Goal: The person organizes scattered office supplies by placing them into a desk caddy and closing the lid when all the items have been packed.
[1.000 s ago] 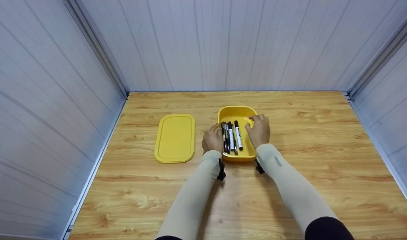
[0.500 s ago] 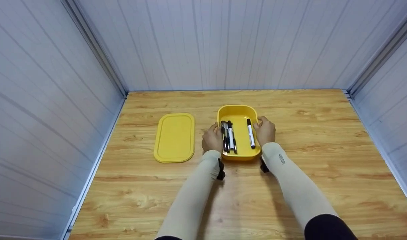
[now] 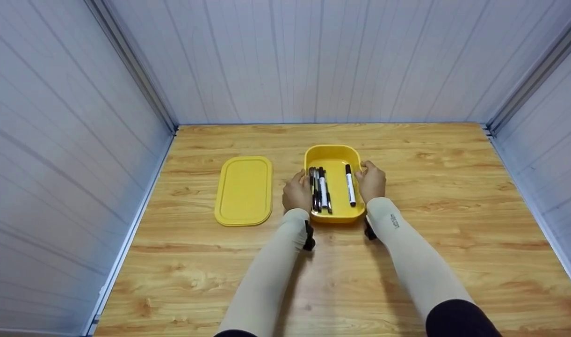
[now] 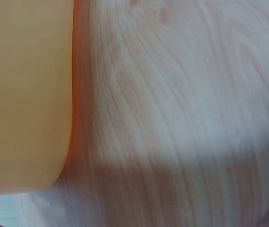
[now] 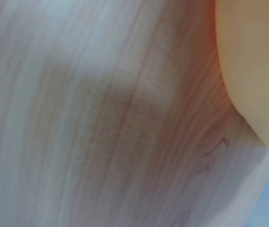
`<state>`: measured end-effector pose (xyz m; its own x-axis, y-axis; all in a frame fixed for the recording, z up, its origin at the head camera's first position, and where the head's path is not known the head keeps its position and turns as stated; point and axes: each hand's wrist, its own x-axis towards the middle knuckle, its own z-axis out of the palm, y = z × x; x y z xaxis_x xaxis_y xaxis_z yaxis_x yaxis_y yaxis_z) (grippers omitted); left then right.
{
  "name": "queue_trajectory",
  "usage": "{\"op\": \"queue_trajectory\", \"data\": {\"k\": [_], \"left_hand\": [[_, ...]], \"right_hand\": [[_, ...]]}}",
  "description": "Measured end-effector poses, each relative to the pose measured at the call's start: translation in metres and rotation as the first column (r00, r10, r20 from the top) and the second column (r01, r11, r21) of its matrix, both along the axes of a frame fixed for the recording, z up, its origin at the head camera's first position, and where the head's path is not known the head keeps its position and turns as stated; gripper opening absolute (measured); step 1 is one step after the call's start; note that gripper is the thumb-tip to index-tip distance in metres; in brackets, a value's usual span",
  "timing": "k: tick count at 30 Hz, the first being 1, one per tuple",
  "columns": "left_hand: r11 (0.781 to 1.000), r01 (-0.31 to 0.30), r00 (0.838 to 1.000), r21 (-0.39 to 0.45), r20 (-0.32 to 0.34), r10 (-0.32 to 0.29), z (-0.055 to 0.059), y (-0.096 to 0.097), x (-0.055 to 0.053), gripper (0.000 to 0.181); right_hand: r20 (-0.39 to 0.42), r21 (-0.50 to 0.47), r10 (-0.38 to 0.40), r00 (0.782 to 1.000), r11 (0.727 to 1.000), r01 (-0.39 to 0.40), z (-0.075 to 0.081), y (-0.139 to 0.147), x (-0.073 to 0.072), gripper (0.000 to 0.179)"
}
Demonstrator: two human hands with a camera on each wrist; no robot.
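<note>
A yellow box (image 3: 336,175), with its top uncovered, stands on the table in the head view. My left hand (image 3: 297,193) holds its left wall, and my right hand (image 3: 372,181) grips the right wall with the thumb at the rim. Along the box's left side lie several black pens (image 3: 315,196) and a white marker (image 3: 323,189) with a black cap. A second white marker (image 3: 350,186) lies apart from them, near the right wall. Only the box's outer side (image 4: 25,94) fills the left of the left wrist view; the right wrist view shows its other side (image 5: 255,61).
To the left of the box a yellow lid (image 3: 244,191) lies flat on the wood-grain table (image 3: 210,271). White panel walls (image 3: 285,61) close off the back and both sides.
My right hand has moved from over the box's inside to its right wall. One marker has shifted right, away from the pens. The left hand stays at the left wall.
</note>
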<state>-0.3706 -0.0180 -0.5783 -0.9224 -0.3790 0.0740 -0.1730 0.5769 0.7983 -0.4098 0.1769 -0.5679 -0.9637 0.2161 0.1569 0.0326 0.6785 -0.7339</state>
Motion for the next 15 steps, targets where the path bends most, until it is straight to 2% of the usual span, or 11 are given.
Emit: {"op": "queue_trajectory", "data": {"k": [5,10,15], "left_hand": [[1.0,0.017,1.0,0.0,0.012,-0.017,0.002,-0.003,0.002,0.033],[0.998,0.062,0.998,-0.01,0.02,-0.062,0.005,-0.007,0.004,0.034],[0.989,0.127,0.992,-0.072,0.01,-0.127,0.009,-0.018,0.006,0.036]], "right_hand": [[-0.004,0.008,0.013,1.0,1.0,-0.013,0.003,-0.002,0.001,0.028],[0.049,0.023,0.004,0.999,1.0,-0.005,0.005,-0.002,0.003,0.029],[0.063,0.04,-0.013,0.998,0.999,0.01,0.007,-0.002,0.002,0.028]]}}
